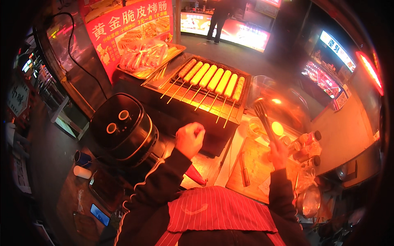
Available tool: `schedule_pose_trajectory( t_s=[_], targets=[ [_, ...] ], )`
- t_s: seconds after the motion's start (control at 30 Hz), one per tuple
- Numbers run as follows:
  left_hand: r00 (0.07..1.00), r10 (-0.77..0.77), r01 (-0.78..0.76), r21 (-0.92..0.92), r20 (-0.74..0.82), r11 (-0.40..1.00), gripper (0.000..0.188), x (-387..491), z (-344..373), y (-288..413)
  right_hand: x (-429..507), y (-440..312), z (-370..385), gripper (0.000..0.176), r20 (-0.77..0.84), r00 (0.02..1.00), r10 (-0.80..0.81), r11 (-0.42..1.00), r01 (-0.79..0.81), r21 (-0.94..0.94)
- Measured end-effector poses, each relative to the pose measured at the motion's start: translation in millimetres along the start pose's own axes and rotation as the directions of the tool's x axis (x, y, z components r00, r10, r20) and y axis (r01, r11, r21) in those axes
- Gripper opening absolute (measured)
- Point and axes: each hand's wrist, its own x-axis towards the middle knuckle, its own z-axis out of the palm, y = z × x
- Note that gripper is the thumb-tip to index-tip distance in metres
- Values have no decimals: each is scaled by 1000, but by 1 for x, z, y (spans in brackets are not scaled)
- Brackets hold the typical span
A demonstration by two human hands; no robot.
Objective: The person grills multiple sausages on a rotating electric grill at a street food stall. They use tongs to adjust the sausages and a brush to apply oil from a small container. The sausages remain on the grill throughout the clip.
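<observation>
My left hand point(190, 140) is raised in front of the grill, its fingers curled in and nothing visible in them. In my right hand point(278, 155) I hold a pair of metal tongs point(267, 121), tips up and leaning left, above the cutting board. Several skewered sausages point(207, 75) lie side by side on the grill point(243, 92), their sticks poking out over its front edge. The leftmost sausage looks darker than the glowing middle ones. Beneath my right hand is a wooden cutting board point(255, 166) with a knife point(244, 172) on it.
A black air fryer point(123, 129) stands left of my left hand. Behind it, a tray point(138, 73) carries bagged sausages point(143, 55) and sticks. Seasoning jars point(307, 147) stand on the right. A phone point(100, 214) lies at lower left. One person point(218, 18) stands beyond the stall.
</observation>
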Motion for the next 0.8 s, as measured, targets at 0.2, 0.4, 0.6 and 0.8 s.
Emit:
schedule_pose_trajectory(
  t_s=[0.2, 0.4, 0.6, 0.8],
  targets=[
    [997, 35, -16, 261, -69, 965, 9, 50, 21, 6, 89, -86, 24, 26, 189, 907, -375, 854, 418, -310],
    [999, -34, 36, 349, -12, 937, 14, 65, 30, 13, 119, -111, 45, 27, 325, 883, -338, 790, 454, -412],
    [994, -109, 91, 468, 10, 879, 16, 77, 35, 15, 128, -106, 55, 28, 347, 883, -317, 813, 441, -380],
    [989, -128, 73, 502, 76, 862, 19, 83, 36, 9, 132, -104, 59, 26, 389, 868, -310, 819, 452, -355]
  ],
)
